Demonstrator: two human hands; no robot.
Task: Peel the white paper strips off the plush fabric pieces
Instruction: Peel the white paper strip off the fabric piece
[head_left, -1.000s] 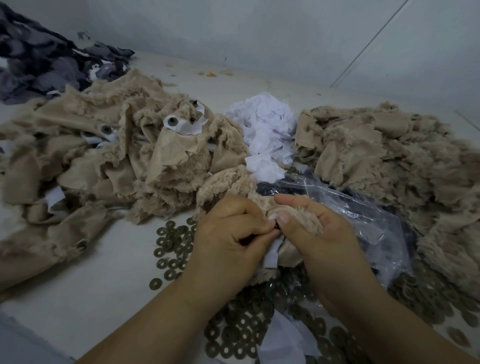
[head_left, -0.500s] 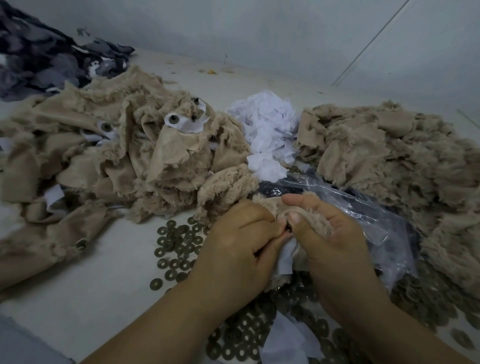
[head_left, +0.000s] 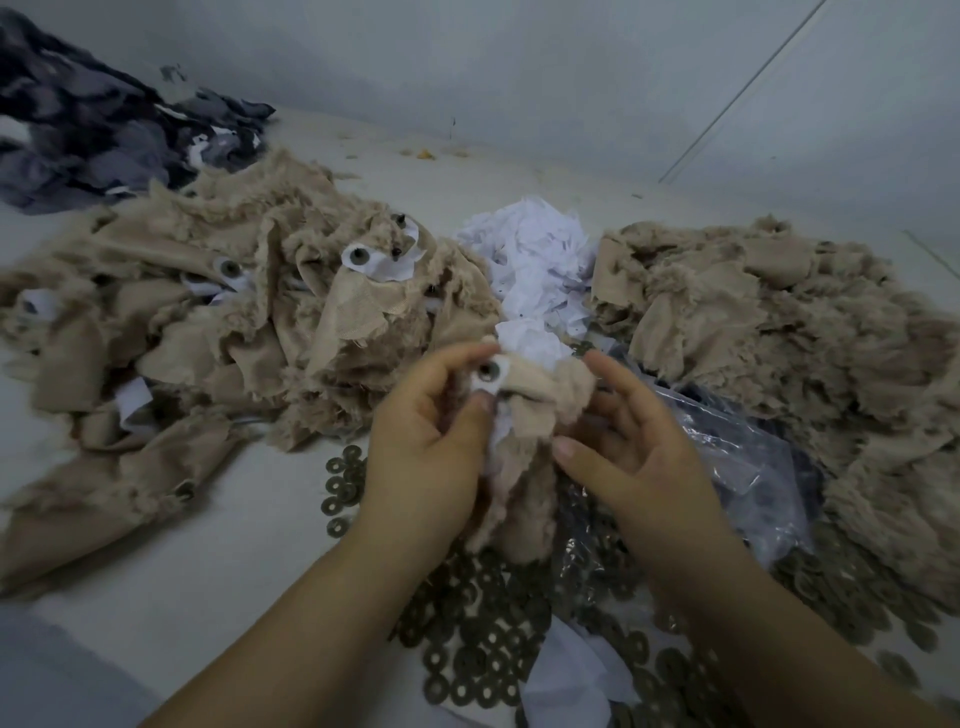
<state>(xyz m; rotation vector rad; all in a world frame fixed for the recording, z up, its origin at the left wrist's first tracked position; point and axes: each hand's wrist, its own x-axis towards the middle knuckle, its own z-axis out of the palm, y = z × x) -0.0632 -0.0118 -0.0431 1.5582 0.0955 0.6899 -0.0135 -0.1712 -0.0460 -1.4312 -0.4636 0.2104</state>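
My left hand (head_left: 421, 441) grips a beige plush fabric piece (head_left: 524, 467) that hangs down between both hands. A white paper strip (head_left: 491, 374) with a round grey eye sits at the piece's top, pinched between my left thumb and fingers. My right hand (head_left: 634, 452) is beside the piece with fingers spread, its fingertips close to the fabric's right edge; whether they touch it is unclear. A large heap of beige plush pieces with paper strips (head_left: 249, 312) lies at the left. Another beige heap (head_left: 789, 332) lies at the right.
Crumpled white paper scraps (head_left: 530, 260) are piled between the two heaps. Many dark round washers (head_left: 478, 654) cover the table near me, beside a clear plastic bag (head_left: 737, 457). Dark grey fabric (head_left: 93, 135) lies at the far left. A wall rises behind.
The hands have lifted the piece and turned it, so the paper strip with the eye now faces up. My right hand has let go and opened; before it pinched the fabric.
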